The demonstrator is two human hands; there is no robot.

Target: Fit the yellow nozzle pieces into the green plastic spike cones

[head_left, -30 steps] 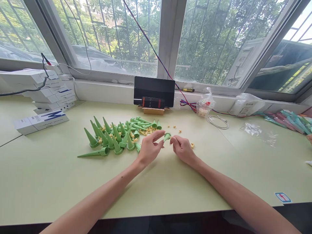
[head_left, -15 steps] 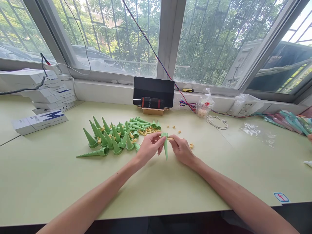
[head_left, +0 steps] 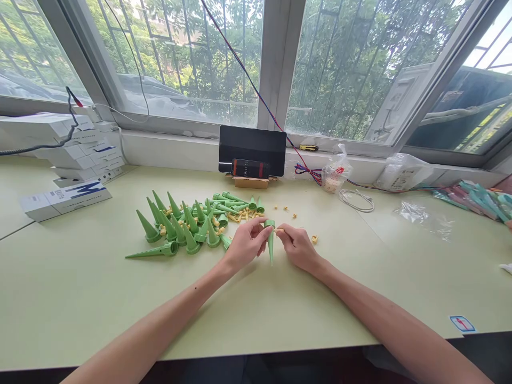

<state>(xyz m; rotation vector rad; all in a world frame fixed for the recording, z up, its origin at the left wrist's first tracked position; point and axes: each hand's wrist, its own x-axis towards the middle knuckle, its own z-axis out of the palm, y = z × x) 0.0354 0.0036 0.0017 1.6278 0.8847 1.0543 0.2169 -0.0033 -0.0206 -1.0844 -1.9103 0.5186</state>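
My left hand (head_left: 248,241) grips a green plastic spike (head_left: 271,246) by its wide collar, with the tapered point hanging down over the table. Close on its right, my right hand (head_left: 296,244) pinches a small yellow piece (head_left: 279,230) against the side of the spike, just below the collar. Fingers partly cover the piece, so I cannot tell whether it sits in the spike. Left of my hands stand and lie many similar green spikes (head_left: 192,241). Small yellow pieces (head_left: 240,215) are scattered among and behind them.
A few loose yellow pieces (head_left: 314,239) lie right of my hands. A tablet (head_left: 253,145) and a phone (head_left: 250,169) stand at the back. White boxes (head_left: 67,200) are at the left. A coiled cable (head_left: 357,201) and plastic bags (head_left: 405,172) lie at the right rear.
The spike's tip has swung slightly left and down. My right hand has shifted a little, and the yellow piece now shows slightly lower beside the spike.
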